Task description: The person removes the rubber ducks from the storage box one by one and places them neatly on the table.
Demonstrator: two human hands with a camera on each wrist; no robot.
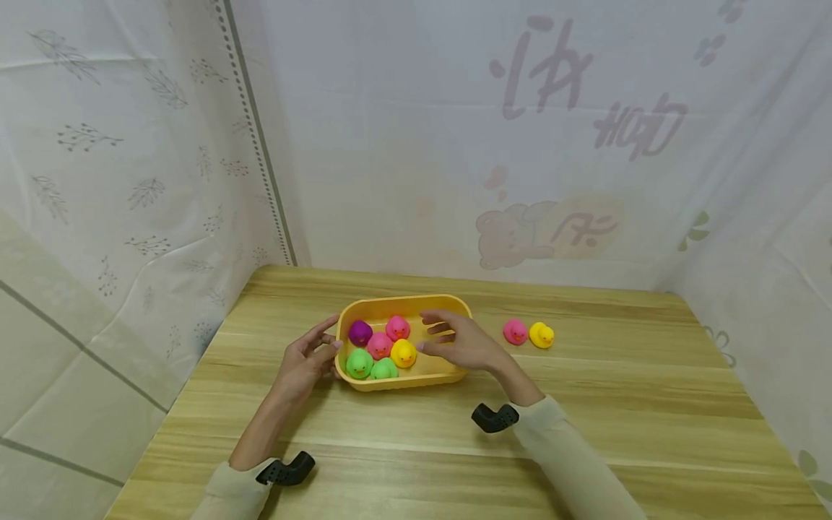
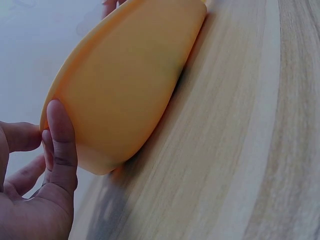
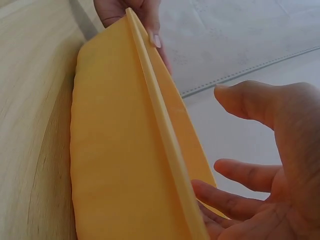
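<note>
Head view. A yellow tray (image 1: 406, 383) lies on the wood-grained tabletop (image 1: 617, 412), left of its midline and near its far edge. The left hand (image 1: 302, 364) keys the grip to the tray's left end, with the thumb at the rim and other fingers outside the wall. Within the tray are six toy ducks: a purple duck (image 1: 360, 333), nearest the tabletop's far left corner; two pink ducks (image 1: 380, 346); a yellow duck (image 1: 403, 353); and two green ducks (image 1: 360, 363) by the near wall. The right hand (image 1: 460, 344) lies over the tray's right half, its grip wide and empty, the thumb tip just beside the yellow duck; contact cannot be told. Toward the tabletop's far right corner, a loose pink duck (image 1: 516, 331) and a loose yellow duck (image 1: 542, 335) stand side by side. A printed cloth (image 1: 390, 159) hangs behind the far edge.

Left wrist view. The left grip is narrow: the tray's rim is pinched between the digits, one pressed along the outer wall.

Right wrist view. The right grip is broad, thumb well apart from the fingers, which reach behind the rim. The left hand holds the opposite end.
</note>
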